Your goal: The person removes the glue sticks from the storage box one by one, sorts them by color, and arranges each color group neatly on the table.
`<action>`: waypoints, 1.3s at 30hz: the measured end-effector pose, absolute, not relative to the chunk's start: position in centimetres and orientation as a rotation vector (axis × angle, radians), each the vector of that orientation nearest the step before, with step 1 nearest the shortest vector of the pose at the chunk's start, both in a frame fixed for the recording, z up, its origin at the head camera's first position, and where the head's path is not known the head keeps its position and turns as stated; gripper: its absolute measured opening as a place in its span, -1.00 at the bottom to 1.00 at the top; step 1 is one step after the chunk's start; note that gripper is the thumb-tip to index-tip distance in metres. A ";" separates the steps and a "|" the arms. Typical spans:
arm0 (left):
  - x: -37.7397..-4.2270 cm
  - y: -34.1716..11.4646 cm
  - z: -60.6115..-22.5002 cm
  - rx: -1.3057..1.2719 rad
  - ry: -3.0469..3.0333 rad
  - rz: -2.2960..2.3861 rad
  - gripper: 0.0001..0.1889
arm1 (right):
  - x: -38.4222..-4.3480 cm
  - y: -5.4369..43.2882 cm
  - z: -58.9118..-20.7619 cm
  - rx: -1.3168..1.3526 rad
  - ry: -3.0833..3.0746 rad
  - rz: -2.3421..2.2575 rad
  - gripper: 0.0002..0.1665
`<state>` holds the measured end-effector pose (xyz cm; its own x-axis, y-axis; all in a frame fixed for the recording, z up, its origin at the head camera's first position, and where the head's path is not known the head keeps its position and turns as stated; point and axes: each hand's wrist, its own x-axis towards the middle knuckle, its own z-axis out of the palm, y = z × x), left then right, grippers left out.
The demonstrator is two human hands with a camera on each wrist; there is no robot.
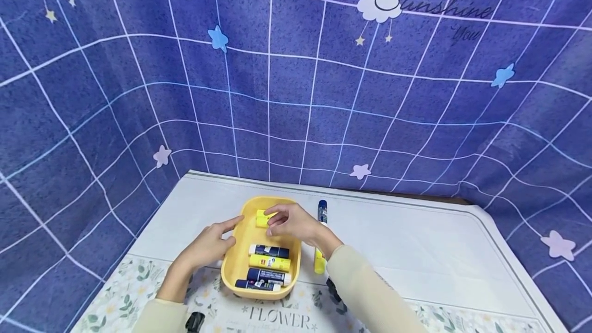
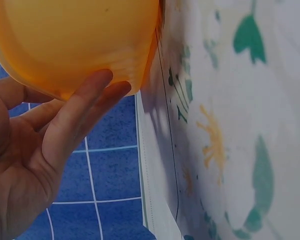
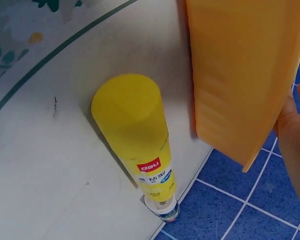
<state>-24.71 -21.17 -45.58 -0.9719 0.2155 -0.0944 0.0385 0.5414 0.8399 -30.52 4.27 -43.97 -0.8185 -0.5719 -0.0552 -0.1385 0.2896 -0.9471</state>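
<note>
A yellow plastic tray (image 1: 245, 251) stands on the table with several glue sticks lying across it. My left hand (image 1: 210, 245) touches the tray's left rim, its fingers fairly straight against the outer wall in the left wrist view. My right hand (image 1: 296, 222) reaches over the right rim and pinches a yellow glue stick (image 1: 261, 218) at the tray's far end, thumb and fingers on either side. Nearer me lie a dark blue glue stick (image 1: 273, 251), a yellow one (image 1: 270, 262) and more dark blue ones (image 1: 268, 276). The right fingertips are hidden behind the tray wall in the right wrist view.
Right of the tray, a yellow glue stick (image 3: 132, 120) and a dark blue one (image 1: 322, 210) lie on the white table (image 1: 407, 251), partly behind my right forearm. A flower-patterned cloth (image 1: 120, 292) covers the front. A blue gridded curtain (image 1: 296, 91) surrounds the table.
</note>
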 end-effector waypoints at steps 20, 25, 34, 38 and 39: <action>-24.6 -21.8 -45.6 0.200 2.610 1.372 -0.40 | -30.1 2.3 -44.0 -0.592 2.223 -1.354 -0.52; -24.7 -21.7 -45.6 0.223 2.607 1.379 -0.39 | -30.1 2.0 -44.2 -0.567 2.185 -1.358 -0.49; -24.7 -21.4 -45.4 0.234 2.622 1.351 -0.39 | -30.1 1.5 -44.5 -0.583 2.243 -1.238 -0.54; -24.8 -21.3 -45.5 0.236 2.615 1.346 -0.39 | -30.0 1.2 -44.8 -0.559 2.264 -1.186 -0.57; -24.9 -21.2 -45.5 0.228 2.612 1.349 -0.39 | -30.0 1.2 -44.8 -0.551 2.267 -1.180 -0.57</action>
